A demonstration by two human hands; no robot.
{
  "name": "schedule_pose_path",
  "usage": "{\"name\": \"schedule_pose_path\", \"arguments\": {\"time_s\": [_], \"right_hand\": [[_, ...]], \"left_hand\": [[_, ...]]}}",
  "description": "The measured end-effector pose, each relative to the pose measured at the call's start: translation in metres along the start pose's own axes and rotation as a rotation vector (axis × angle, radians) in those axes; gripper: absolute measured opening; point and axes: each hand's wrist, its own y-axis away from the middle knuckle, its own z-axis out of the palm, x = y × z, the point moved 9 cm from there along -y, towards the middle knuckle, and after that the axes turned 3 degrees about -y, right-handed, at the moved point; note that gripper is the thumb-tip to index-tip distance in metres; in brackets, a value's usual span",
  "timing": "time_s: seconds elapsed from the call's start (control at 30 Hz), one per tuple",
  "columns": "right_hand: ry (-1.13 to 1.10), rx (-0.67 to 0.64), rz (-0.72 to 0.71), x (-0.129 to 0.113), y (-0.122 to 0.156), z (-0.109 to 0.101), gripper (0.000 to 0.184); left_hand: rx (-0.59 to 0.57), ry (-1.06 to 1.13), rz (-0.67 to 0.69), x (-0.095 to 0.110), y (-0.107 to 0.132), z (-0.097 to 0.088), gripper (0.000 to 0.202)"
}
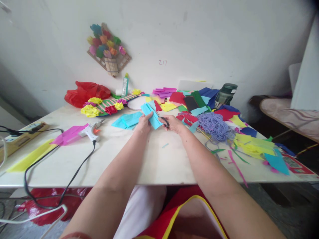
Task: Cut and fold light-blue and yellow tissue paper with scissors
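My left hand (144,123) is closed on a folded strip of light blue paper (151,114) and holds it up over the white table (154,159). My right hand (173,123) grips black-handled scissors (164,121) whose blades meet the paper's right edge. More light blue paper (126,120) lies flat just left of my hands. A small blue scrap (164,145) rests on the table in front of me.
A white glue gun (91,130) with a black cord lies at left beside pink paper (67,135). Purple yarn (215,126) and piles of coloured paper (251,142) cover the right side. A dark jar (225,94), glue bottle (125,85) and red bag (86,92) stand by the wall.
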Motion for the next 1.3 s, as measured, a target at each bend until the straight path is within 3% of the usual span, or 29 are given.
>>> {"name": "schedule_pose_path", "arguments": {"time_s": [0.37, 0.8, 1.3], "right_hand": [[0.032, 0.011, 0.027, -0.0077, 0.0088, 0.002, 0.033], [0.041, -0.043, 0.003, -0.0052, 0.007, 0.0005, 0.035], [0.057, -0.027, -0.055, -0.0075, 0.0051, -0.0013, 0.04]], "left_hand": [[-0.011, 0.024, -0.001, 0.0029, 0.0008, -0.0003, 0.011], [0.083, 0.043, -0.011, 0.0036, 0.0017, -0.0051, 0.015], [0.024, 0.011, -0.015, 0.0008, 0.0005, -0.0007, 0.019]]}}
